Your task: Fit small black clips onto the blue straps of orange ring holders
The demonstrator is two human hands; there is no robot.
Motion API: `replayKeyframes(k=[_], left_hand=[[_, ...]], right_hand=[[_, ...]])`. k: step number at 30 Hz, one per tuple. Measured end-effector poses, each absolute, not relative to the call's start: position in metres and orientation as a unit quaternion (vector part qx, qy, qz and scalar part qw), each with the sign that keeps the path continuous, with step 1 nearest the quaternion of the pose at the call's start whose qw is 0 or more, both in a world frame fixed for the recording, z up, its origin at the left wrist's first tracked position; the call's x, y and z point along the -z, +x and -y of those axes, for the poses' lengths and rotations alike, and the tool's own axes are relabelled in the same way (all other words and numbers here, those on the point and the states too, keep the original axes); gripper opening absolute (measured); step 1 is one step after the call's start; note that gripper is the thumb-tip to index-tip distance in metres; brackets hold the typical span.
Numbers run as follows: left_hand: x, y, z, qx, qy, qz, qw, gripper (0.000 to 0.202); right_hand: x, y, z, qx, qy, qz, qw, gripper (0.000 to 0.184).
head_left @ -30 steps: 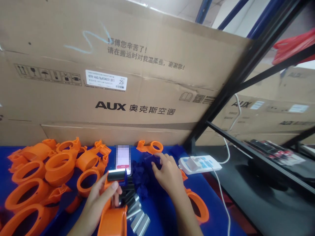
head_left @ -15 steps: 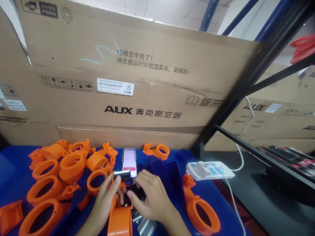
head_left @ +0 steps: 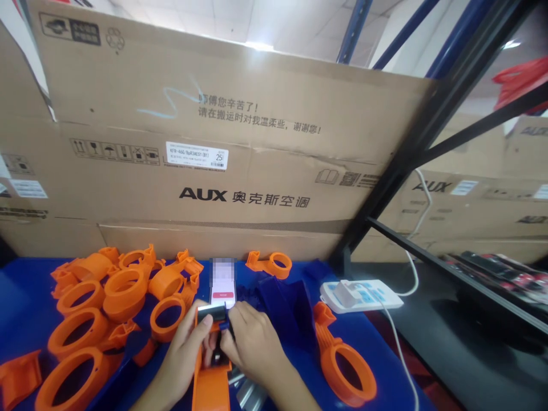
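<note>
My left hand (head_left: 185,354) grips an orange tape-dispenser frame (head_left: 210,387) near its top end, thumb up by the toothed metal blade (head_left: 211,311). My right hand (head_left: 252,345) is closed beside it, fingers pinched on a small dark part (head_left: 222,328) set against the frame just under the blade. Both hands meet over the blue table (head_left: 25,285). Short metal pieces (head_left: 248,394) lie under my right wrist. What sits inside the frame is hidden by my fingers.
Several orange dispenser frames (head_left: 115,291) are heaped at the left; one more (head_left: 342,362) lies at the right and another (head_left: 269,264) at the back. A phone (head_left: 223,285) stands behind my hands. Dark blue parts (head_left: 286,302), a white power strip (head_left: 362,294), big cardboard boxes (head_left: 214,142) and a black rack (head_left: 428,137) surround them.
My right hand came back from the dark blue parts at the right to the frame held in my left hand and now pinches a dark part under the blade. The view shifted slightly.
</note>
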State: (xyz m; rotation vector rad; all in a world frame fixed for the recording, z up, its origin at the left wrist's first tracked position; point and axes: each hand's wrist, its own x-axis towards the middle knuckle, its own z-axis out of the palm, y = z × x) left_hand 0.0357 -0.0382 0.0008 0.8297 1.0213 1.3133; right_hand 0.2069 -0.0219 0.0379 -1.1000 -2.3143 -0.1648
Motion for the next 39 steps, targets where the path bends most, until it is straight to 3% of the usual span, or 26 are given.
replayKeyframes(k=[9,15,21,39], left_hand=[[0.006,0.037,0.037,-0.542,0.399,-0.412,0.614,0.031],[-0.011,0.04,0.031,-0.611,0.241,-0.411,0.631,0.035],[-0.029,0.041,0.035,-0.606,0.186,-0.39,0.668,0.033],[-0.033,0.034,0.037,-0.554,0.211,-0.363,0.719,0.029]], right_hand=[[-0.034,0.207,0.02,0.045,-0.41,0.869,0.274,0.006],[-0.046,0.211,0.014,-0.018,-0.375,0.875,0.304,0.013],[-0.04,0.211,0.011,-0.027,-0.36,0.87,0.335,0.035],[-0.019,0.208,0.012,-0.034,-0.339,0.887,0.311,0.061]])
